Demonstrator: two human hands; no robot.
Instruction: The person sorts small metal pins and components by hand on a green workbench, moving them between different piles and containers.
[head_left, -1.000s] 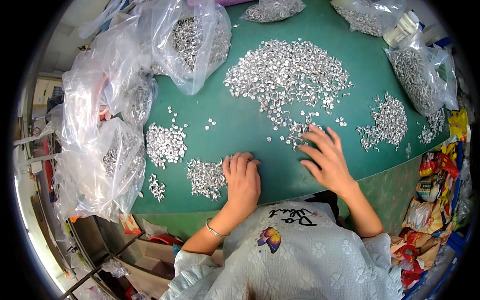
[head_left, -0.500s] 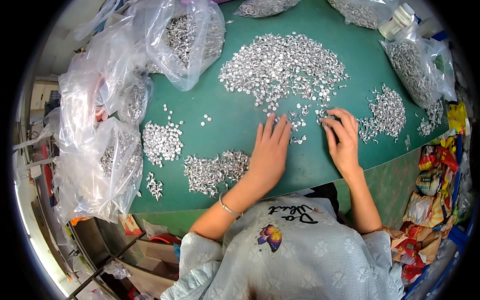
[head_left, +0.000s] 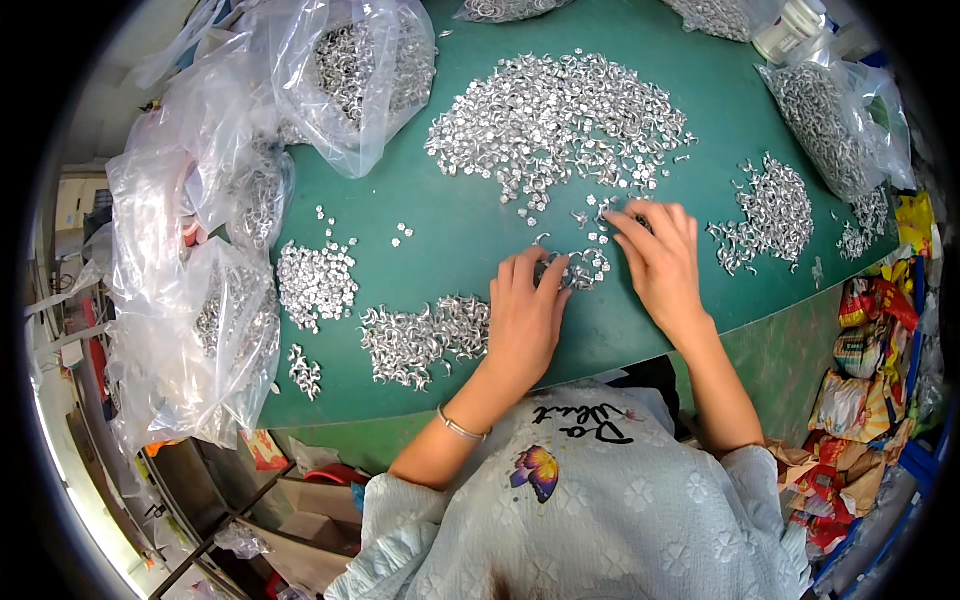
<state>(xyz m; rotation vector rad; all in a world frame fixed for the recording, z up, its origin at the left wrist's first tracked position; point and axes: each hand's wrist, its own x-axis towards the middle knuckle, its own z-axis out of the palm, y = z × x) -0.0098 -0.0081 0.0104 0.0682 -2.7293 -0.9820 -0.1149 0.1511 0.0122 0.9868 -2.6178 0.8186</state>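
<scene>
Small silver metal pieces, some curved like hooks and some flower-shaped, lie sorted in heaps on a green table. Below the large heap, my left hand has its bent fingers closed around a few pieces, with silver showing between thumb and fingers. A small loose cluster lies right beside its fingertips. To the right, my right hand curls its thumb and fingers around pieces at the heap's lower edge. What lies under both sets of fingertips is partly hidden.
Flower-shaped pieces form a pile at left, with curved pieces near the front edge. Another curved-piece pile is at right. Filled clear bags line the left side; another bag and a white bottle stand far right.
My left hand has drawn back toward me, its fingers curling more. My right hand has moved left and slightly away from me. Loose pieces between the hands now sit closer together.
</scene>
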